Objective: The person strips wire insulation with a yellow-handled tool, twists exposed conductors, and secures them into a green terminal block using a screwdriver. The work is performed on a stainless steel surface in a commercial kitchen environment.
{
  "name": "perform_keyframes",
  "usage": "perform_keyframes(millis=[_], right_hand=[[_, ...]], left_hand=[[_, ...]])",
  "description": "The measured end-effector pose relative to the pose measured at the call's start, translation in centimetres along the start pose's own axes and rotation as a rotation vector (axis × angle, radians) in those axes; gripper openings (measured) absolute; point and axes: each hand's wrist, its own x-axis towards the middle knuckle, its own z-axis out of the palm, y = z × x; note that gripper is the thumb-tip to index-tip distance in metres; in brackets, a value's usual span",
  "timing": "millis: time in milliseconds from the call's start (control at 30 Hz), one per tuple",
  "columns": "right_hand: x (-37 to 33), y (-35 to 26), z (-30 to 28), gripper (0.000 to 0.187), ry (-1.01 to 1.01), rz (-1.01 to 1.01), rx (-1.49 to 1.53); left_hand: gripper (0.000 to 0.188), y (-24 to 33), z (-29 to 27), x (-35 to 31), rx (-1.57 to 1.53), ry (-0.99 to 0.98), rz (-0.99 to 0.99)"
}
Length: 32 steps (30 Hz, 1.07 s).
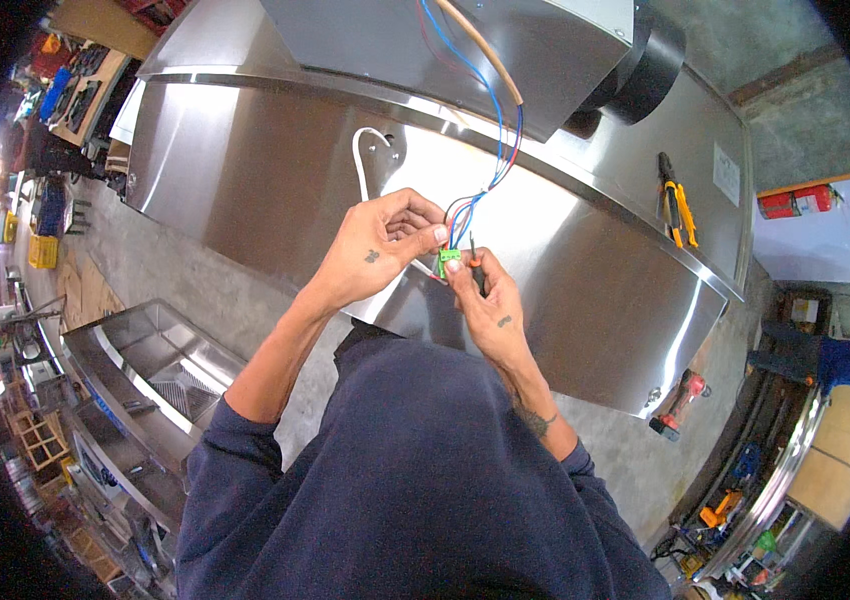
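Observation:
My left hand is closed, thumb and fingertips pinching at a thin wire beside a small green terminal block. The block sits between the thumb and fingers of my right hand, which also holds a small screwdriver with an orange-and-black handle, shaft upward. Several thin blue, red and dark wires run down to the block from a tan-sheathed cable above. A white cable loops out of the steel panel and passes behind my left hand. The wire ends at the block are too small to make out.
A large stainless steel hood spans the front, with a grey metal box on it. Yellow-handled pliers lie on its right part. A red power drill is at the right corner. Another person is at far right.

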Motion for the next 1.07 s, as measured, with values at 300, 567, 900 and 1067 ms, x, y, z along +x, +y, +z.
perform_keyframes(millis=[300, 567, 900, 1067], right_hand=[[0.0, -0.7, -0.4, 0.022, -0.030, 0.050, 0.123], [0.2, -0.7, -0.6, 0.024, -0.063, 0.066, 0.192], [0.4, -1.2, -0.2, 0.023, 0.013, 0.036, 0.091], [0.3, -1.0, -0.4, 0.025, 0.006, 0.032, 0.053]], left_hand=[[0.020, -0.3, 0.3, -0.2, -0.068, 0.019, 0.001], [0.023, -1.3, 0.5, -0.5, -0.139, -0.006, -0.056], [0.031, -0.5, -0.1, -0.5, -0.194, -0.005, -0.044], [0.032, -0.5, -0.3, -0.5, -0.134, -0.030, 0.004]])
